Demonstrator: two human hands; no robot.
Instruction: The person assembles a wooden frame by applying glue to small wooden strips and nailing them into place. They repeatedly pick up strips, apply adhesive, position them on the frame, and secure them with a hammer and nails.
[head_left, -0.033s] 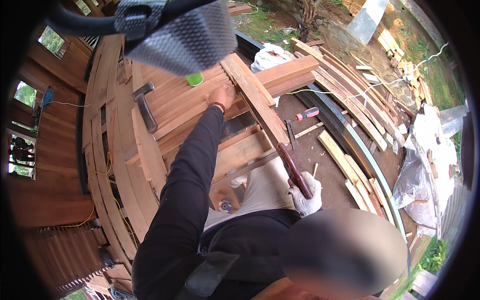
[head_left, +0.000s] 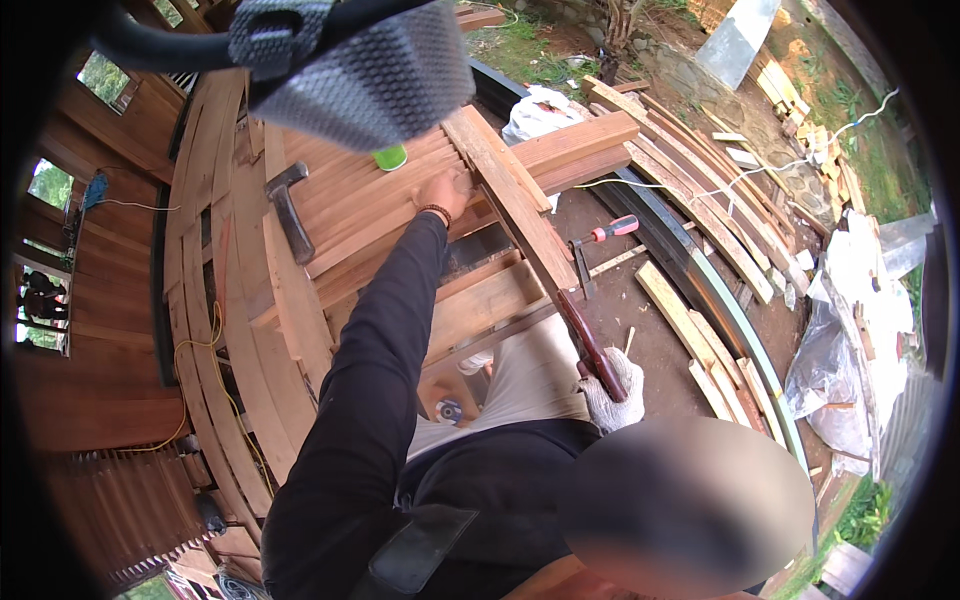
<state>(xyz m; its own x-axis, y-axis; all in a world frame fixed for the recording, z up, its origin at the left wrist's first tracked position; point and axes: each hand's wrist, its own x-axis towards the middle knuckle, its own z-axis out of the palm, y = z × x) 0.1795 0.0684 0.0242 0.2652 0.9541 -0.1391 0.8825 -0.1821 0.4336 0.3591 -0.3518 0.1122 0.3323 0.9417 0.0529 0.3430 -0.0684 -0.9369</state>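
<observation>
Brown handle (head_left: 588, 333) slants forward-left from right hand (head_left: 611, 410).

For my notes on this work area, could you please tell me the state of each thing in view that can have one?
Left hand: bare, fingers curled, at the ridged wood.
Right hand: gloved, closed around the dark red-brown handle.
Hammer: lying down.
Red-handled clamp: tightness cannot be told.
Green container: partly hidden.
White bag: crumpled.
Clear plastic sheeting: crumpled.

A plank wall (head_left: 110, 390) with windows (head_left: 104, 82) stands left of brown ground (head_left: 660, 375).
</observation>
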